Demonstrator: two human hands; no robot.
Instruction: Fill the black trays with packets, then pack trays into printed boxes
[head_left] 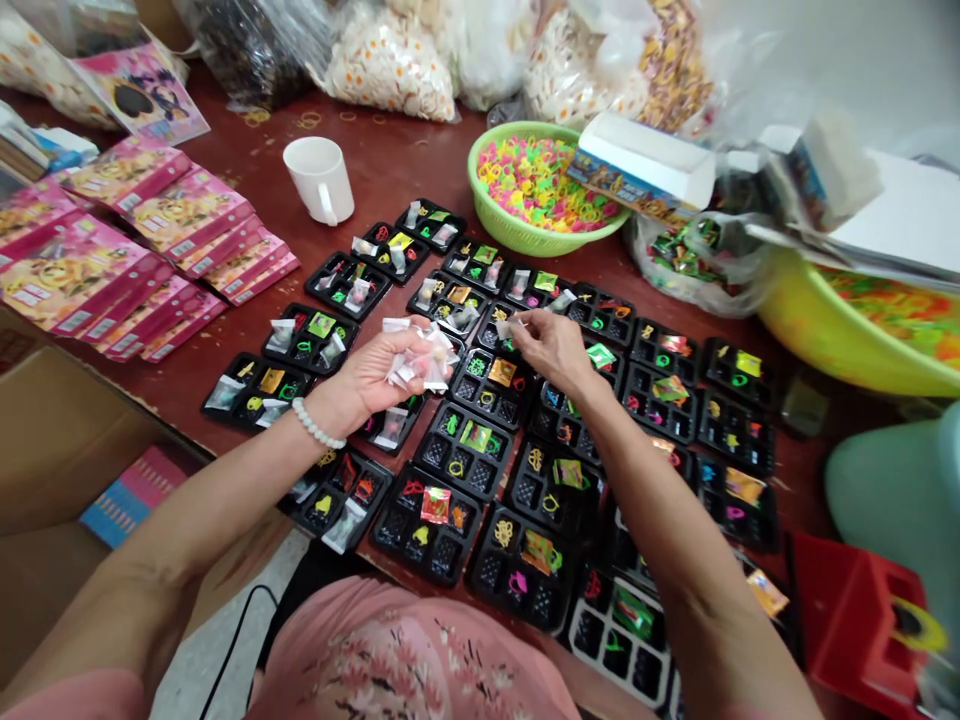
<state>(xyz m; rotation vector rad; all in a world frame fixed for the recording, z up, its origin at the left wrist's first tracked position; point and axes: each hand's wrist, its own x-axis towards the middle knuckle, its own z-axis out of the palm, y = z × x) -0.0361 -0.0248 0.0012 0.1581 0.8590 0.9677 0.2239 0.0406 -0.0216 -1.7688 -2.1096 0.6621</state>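
Note:
My left hand (382, 370), with a beaded bracelet (318, 424) at its wrist, is curled palm-up around a pile of small clear-wrapped packets (424, 362). Over the middle of the table, my right hand (551, 345) pinches one small clear packet (512, 329) above a black compartment tray (491, 325). Rows of such trays cover the table, holding little coloured plastic pieces and shiny wrapped sachets. Trays on the left side, such as the near tray (337, 500), also hold clear packets. Nearer trays, like the front one (427, 525), show some bare compartments.
A green basket (517, 235) of colourful small rings stands at the back, a box (645, 170) leaning on its rim. Pink boxes (75, 260) are stacked left, near a white mug (319, 180). Filled plastic bags (390, 65) line the back. A red container (855, 610) sits right.

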